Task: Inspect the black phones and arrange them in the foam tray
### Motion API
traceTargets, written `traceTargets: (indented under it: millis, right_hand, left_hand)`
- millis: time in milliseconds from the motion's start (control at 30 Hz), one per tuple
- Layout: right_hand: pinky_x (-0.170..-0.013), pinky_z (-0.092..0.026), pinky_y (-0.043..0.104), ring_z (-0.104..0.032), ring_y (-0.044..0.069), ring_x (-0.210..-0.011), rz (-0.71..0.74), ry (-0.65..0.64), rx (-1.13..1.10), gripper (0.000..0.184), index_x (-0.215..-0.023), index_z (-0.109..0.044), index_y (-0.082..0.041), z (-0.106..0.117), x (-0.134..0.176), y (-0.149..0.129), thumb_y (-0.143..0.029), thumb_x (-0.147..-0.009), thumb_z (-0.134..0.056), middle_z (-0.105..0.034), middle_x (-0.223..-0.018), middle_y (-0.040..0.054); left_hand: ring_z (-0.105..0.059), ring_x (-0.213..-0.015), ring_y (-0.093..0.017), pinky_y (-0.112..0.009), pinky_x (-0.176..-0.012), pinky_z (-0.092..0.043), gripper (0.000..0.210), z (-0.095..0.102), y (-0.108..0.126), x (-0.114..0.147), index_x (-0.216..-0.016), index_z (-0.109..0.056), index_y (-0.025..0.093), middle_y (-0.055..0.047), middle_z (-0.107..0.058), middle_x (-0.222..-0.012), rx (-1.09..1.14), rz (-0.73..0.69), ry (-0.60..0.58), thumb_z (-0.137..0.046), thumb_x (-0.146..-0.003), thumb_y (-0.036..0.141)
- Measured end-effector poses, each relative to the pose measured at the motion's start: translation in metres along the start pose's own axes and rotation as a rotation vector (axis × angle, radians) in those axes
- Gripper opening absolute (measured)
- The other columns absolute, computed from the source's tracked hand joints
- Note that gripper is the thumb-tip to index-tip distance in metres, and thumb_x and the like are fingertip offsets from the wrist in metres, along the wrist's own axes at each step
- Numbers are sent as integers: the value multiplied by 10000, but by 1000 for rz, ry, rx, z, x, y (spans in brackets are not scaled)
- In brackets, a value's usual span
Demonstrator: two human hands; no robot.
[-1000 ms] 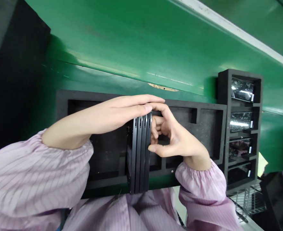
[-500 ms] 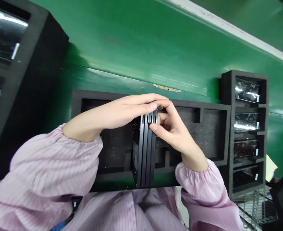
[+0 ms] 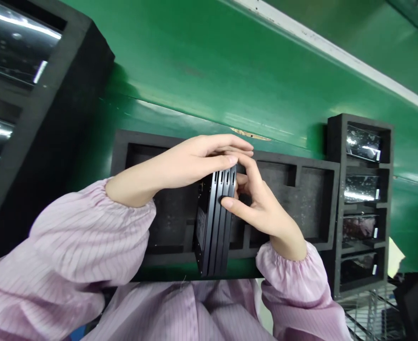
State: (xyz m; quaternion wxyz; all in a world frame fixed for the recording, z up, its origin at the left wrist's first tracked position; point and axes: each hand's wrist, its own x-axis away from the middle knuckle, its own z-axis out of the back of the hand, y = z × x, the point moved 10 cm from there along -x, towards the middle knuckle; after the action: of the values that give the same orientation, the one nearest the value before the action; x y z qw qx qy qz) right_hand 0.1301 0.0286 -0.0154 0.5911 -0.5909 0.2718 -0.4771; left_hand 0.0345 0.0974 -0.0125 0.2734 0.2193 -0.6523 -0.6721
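A stack of several thin black panels [image 3: 218, 227] stands on edge in front of my body, pressed side by side, with small slots at the far end. My right hand [image 3: 256, 194] grips it from the right, thumb on the top edges and fingers bent around the far end. Stretched over that far end lies my left hand [image 3: 194, 158]: its thumb touches the slotted corner, and its straight fingers reach past toward my right fingers. The panels' far faces are partly hidden behind my hands. Beneath is a black foam tray [image 3: 333, 203] with recessed compartments.
At the right, a foam tray [image 3: 386, 184] holds several shiny, film-wrapped dark pieces, one per compartment. A taller foam block [image 3: 77, 85] at the left holds similar pieces. The green tabletop [image 3: 212, 71] has a chipped seam; a wire rack [image 3: 368, 312] stands lower right.
The view has shifted slightly. My left fingers have lifted apart from the thumb a little, and my right thumb sits slightly nearer to me along the stack. The stack stays held.
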Motion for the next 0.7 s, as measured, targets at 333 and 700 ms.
traceTargets:
  millis: [333, 700]
  right_hand:
    - [-660, -451, 324, -574, 169, -658, -3, 48, 24, 778, -1601, -395, -243, -1, 0, 1, -529, -1018, -823, -553, -750, -108]
    - [-653, -492, 332, -625, 170, -668, -94, 128, 67, 1151, -1706, -288, -131, 5, 1, 12, -742, -900, -839, -612, -762, -105]
  left_hand:
    - [-775, -1347, -243, -321, -1161, -626, 342, 4, 18, 5, -1313, -831, 154, -73, -817, -1456, -124, -172, 135, -626, -1055, 251]
    - [-783, -1363, -339, -452, -1206, -627, 353, 8, 13, 3, -1231, -896, 224, -54, -845, -1405, -256, -128, 195, -649, -1020, 362]
